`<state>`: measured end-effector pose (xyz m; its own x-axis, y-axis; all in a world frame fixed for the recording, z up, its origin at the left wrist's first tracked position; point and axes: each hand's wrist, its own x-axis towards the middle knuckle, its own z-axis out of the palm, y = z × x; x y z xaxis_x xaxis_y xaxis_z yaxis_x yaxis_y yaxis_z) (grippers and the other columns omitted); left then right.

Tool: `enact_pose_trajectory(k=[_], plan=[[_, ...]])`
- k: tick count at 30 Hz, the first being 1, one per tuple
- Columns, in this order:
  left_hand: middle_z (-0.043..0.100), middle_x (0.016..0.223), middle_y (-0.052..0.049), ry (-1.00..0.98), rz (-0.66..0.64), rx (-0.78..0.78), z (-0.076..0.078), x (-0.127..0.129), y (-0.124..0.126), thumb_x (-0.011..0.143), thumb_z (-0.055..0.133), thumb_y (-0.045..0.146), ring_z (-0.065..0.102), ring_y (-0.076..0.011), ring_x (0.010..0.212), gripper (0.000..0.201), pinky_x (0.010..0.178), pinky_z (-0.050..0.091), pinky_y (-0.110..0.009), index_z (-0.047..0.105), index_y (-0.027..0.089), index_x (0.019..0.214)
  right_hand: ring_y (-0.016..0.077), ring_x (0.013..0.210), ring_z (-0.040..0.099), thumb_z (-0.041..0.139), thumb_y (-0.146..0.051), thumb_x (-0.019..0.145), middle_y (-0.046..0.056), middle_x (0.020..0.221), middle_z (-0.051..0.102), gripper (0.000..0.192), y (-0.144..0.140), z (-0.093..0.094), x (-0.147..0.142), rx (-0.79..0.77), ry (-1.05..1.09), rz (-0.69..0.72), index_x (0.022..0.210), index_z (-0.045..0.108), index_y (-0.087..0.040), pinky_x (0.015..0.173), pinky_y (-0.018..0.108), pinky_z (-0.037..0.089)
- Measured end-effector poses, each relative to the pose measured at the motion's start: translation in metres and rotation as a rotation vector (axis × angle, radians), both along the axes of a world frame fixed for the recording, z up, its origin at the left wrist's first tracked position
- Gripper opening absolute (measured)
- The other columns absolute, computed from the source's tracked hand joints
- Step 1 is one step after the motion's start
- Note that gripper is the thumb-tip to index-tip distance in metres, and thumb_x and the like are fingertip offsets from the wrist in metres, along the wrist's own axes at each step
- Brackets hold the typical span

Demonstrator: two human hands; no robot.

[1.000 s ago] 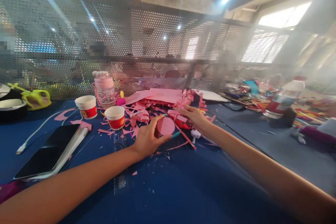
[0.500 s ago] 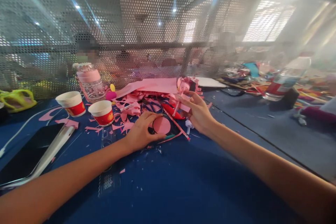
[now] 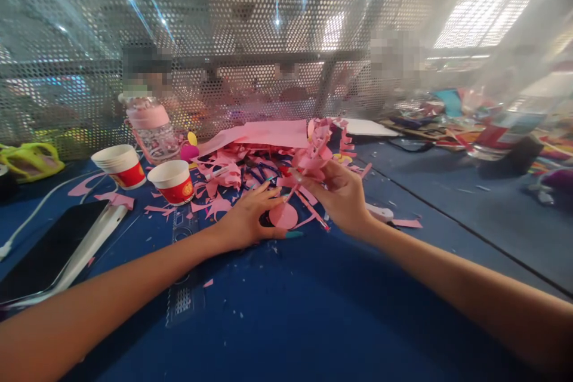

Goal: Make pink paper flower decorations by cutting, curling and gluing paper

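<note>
The worktop is deep blue; the round disc and fringed paper are pink. The single paper cup is white with a red band bearing a yellow emblem, the phone black, the perforated panel grey.

The pink disc looks like smooth, matt paper; the phone at eight o'clock has a glossy screen; the partition at twelve resembles perforated metal.

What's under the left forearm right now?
A clear plastic stencil runs beneath the left forearm, its ends showing on either side. Its middle, and anything else there, is covered.
</note>
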<state>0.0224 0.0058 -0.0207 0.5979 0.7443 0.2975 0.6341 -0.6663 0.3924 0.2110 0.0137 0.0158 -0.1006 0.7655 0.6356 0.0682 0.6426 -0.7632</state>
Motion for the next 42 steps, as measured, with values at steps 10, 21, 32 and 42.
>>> enact_pose_trajectory(k=[10,21,32,42], plan=[[0.040,0.141,-0.012,0.108,0.075,-0.041,0.008,0.002,-0.010,0.078,0.054,0.055,0.024,-0.0303,0.135,0.065,0.107,0.016,-0.057,0.044,0.018,0.130,0.0179,0.087,0.064,0.066,-0.027,0.075,0.003,0.090,0.067,0.017,0.002,-0.022,0.002,0.002,-0.067,0.035,0.090,0.064,-0.021,0.084,0.035,0.050],[0.042,0.140,-0.011,0.110,0.052,0.005,0.003,-0.001,-0.010,0.082,0.049,0.054,0.028,-0.0318,0.133,0.057,0.105,0.016,-0.060,0.045,0.023,0.129,0.0192,0.088,0.064,0.067,-0.033,0.075,0.004,0.091,0.067,0.021,0.002,-0.024,0.002,-0.010,-0.103,0.057,0.091,0.065,-0.019,0.084,0.037,0.051],[0.042,0.139,-0.009,0.091,0.046,-0.016,0.005,0.000,-0.010,0.082,0.048,0.055,0.027,-0.0327,0.133,0.055,0.106,0.015,-0.060,0.046,0.025,0.128,0.0180,0.086,0.064,0.065,-0.035,0.076,0.004,0.091,0.068,0.021,0.002,-0.022,0.001,-0.015,-0.141,0.055,0.090,0.065,-0.020,0.082,0.034,0.051],[0.039,0.142,-0.007,0.069,0.052,0.007,-0.001,-0.001,-0.009,0.082,0.050,0.053,0.028,-0.0308,0.133,0.058,0.106,0.014,-0.060,0.038,0.029,0.133,0.0174,0.080,0.063,0.067,-0.040,0.073,0.003,0.083,0.067,0.025,0.002,-0.022,0.000,-0.029,-0.161,0.049,0.086,0.064,-0.019,0.077,0.033,0.052]])
